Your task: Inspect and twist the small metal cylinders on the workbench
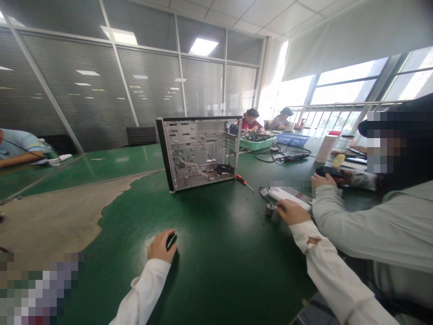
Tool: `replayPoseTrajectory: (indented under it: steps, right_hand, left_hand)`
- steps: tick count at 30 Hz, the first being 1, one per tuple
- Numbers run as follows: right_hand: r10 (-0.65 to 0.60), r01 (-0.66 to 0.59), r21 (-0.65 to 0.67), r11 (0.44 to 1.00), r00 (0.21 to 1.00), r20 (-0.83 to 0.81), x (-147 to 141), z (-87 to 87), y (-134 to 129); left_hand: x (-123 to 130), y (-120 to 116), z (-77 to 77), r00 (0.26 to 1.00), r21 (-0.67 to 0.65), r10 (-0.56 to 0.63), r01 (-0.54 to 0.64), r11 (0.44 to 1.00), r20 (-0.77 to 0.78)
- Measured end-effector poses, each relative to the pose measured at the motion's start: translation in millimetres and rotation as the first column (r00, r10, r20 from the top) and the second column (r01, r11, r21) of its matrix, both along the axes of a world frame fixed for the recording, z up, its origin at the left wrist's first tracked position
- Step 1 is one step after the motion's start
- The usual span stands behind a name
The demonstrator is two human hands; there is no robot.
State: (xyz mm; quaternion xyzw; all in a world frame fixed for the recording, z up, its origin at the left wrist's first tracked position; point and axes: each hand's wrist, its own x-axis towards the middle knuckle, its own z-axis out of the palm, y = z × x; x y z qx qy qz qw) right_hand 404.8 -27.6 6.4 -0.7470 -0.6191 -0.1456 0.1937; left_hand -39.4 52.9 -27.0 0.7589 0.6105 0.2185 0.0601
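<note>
My left hand (161, 246) rests low over the green table, its fingers curled round a small dark thing with a pale edge (171, 241), too unclear to name. Out to the right, my right hand (293, 212) has its fingertips drawn together at the top of a small grey metal cylinder (275, 215); whether it grips anything is hidden. A second small cylinder (269, 209) stands just left of these fingers, and a white box-like device (287, 197) lies behind them. Ahead stands an open computer case (206, 151) with cables and a fan inside. An orange-handled screwdriver (241, 180) lies at its right corner.
Close on my right, a co-worker (368, 216) holds a dark object (330, 173). Farther back are a green basket (257, 144) of parts, a blue basket (293, 140), a corded black tool (297, 157) and a pink bottle (326, 150). Torn green covering bares a tan patch (67, 212) at left.
</note>
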Motion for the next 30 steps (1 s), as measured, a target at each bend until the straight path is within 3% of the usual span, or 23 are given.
replayPoseTrajectory:
  steps: [13,19,23,28,30]
  right_hand:
    - [0.013,-0.010,0.085,0.996,0.999,-0.033,4,3.7,-7]
    - [0.027,-0.027,-0.019,0.999,0.999,-0.029,3,6.8,-7]
    - [-0.047,0.051,-0.094,0.994,0.998,0.043,5,8.6,-21]
    - [-0.130,0.143,-0.325,0.935,0.990,0.063,20,-0.5,-48]
    - [-0.127,0.140,-0.359,0.923,0.990,0.060,25,-3.7,-52]
  left_hand:
    - [0,1,-2.1,1.000,0.029,-0.006,0.006,1.000,-0.002]
    - [1,1,-1.2,1.000,0.023,-0.003,0.003,1.000,0.001]
    - [1,0,0.6,1.000,0.016,-0.001,0.001,1.000,-0.002]
    - [1,0,1.1,1.000,-0.002,-0.013,0.013,1.000,0.003]
    - [1,0,1.3,1.000,-0.008,-0.014,0.014,1.000,0.005]
